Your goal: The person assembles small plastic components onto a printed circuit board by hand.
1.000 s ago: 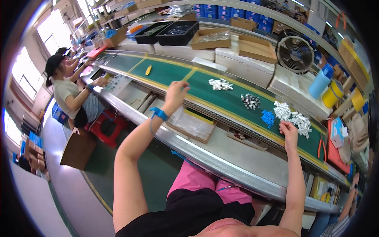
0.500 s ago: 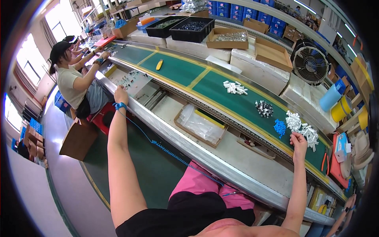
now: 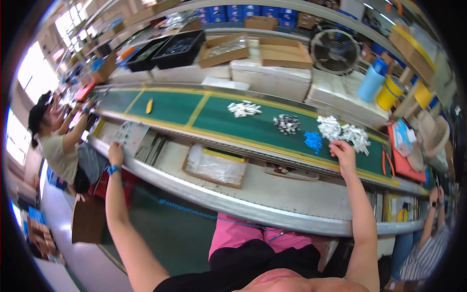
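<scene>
The right hand (image 3: 345,154) is at the near edge of the green worktop (image 3: 219,123), toward its right end, with bent fingers drawn in toward the thumb; whether its grip is fully closed or has hold of a small piece, I cannot tell. Just beside its fingertips lie a pile of blue pieces (image 3: 313,142), to the left, and a pile of white tubular pieces (image 3: 356,138), to the right. Beyond, nearer the worktop's far edge, is a heap of small white pieces (image 3: 329,127) that meets the tubular ones. Farther left along the worktop come a black-and-white cluster (image 3: 286,124) and another white pile (image 3: 244,109); a yellow utility knife (image 3: 149,105) lies near the left end. Red-handled pliers (image 3: 387,164) rest by the right end. The left hand (image 3: 116,153) reaches out to the left, by the metal rail (image 3: 189,187) below the near edge, close to a panel strewn with small parts (image 3: 128,132); its grip is too small and blurred to show how far open it is or what it holds. A blue wrist strap (image 3: 113,169) circles that wrist.
</scene>
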{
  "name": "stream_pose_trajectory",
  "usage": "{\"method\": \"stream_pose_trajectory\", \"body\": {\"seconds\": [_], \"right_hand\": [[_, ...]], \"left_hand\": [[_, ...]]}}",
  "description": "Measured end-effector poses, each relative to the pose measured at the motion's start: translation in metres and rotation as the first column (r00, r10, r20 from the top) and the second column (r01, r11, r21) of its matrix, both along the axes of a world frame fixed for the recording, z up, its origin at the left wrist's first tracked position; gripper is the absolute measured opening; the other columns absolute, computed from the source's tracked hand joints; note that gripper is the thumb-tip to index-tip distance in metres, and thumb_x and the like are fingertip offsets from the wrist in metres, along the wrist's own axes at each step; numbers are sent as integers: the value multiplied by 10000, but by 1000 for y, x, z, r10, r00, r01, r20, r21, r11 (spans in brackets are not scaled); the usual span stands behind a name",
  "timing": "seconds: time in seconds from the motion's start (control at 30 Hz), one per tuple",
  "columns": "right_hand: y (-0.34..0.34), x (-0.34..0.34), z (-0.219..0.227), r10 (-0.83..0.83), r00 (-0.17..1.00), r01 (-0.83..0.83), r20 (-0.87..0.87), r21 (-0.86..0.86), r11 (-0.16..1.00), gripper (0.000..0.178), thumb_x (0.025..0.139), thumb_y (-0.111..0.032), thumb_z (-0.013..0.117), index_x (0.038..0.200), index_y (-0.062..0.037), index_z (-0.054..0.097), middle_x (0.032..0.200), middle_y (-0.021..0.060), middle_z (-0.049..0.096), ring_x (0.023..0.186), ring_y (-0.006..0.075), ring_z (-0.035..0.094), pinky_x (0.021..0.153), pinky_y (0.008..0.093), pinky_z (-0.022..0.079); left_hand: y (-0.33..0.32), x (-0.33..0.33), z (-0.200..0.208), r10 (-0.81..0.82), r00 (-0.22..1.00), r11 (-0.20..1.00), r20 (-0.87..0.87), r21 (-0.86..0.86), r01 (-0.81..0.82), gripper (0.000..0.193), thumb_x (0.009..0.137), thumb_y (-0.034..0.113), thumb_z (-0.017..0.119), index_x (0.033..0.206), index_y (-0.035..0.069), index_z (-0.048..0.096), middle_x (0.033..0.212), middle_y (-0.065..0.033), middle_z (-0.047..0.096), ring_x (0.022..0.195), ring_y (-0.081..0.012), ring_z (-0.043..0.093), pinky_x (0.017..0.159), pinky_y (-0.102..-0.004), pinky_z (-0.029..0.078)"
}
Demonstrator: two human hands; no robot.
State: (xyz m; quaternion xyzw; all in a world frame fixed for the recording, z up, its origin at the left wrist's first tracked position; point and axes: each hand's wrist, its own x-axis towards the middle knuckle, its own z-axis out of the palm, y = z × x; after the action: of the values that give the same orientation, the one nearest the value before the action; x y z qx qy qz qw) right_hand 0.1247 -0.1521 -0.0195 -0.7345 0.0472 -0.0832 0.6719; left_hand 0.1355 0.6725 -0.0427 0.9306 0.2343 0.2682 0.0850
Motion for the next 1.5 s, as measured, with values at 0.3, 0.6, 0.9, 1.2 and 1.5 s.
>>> {"method": "stream_pose_trajectory", "body": {"seconds": [0.3,0.6,0.9,1.2,1.5], "right_hand": [[-7,-9,2,1,999,-3,38,44,999,121,826,-29,627,937,19,642,782,26,614,677,75,547,621,206,451],[-7,-9,-6,28,998,-31,58,59,998,123,829,-40,630,938,14,648,769,17,612,660,67,541,604,205,451],[-18,-2,8,76,994,-83,76,104,991,148,851,-63,614,978,10,643,832,32,636,716,79,565,653,204,461],[1,-50,51,226,974,-226,19,-12,974,138,842,-61,629,966,0,635,825,15,610,705,78,543,651,215,454],[4,-66,42,233,972,-230,-15,101,968,144,847,-70,634,968,7,637,813,20,617,698,75,549,648,216,461]], "left_hand": [[-119,-33,17,-339,940,930,-22,-155,332,94,806,68,618,877,12,594,751,-162,640,740,-292,638,664,-354,481],[-317,-113,51,-721,683,690,-113,-197,696,134,775,25,626,905,21,591,946,-163,596,916,-354,573,789,-389,466],[-488,-121,66,-981,192,193,-22,-63,979,219,752,23,633,961,44,572,871,-113,628,1008,-325,548,829,-429,435],[-541,-99,52,-970,178,157,168,-131,979,134,713,66,701,840,51,662,932,-63,615,1000,-274,523,838,-378,440],[-578,-101,44,-994,105,102,26,-96,990,142,708,83,688,841,44,660,1015,-85,574,1089,-299,479,881,-411,408]]}}
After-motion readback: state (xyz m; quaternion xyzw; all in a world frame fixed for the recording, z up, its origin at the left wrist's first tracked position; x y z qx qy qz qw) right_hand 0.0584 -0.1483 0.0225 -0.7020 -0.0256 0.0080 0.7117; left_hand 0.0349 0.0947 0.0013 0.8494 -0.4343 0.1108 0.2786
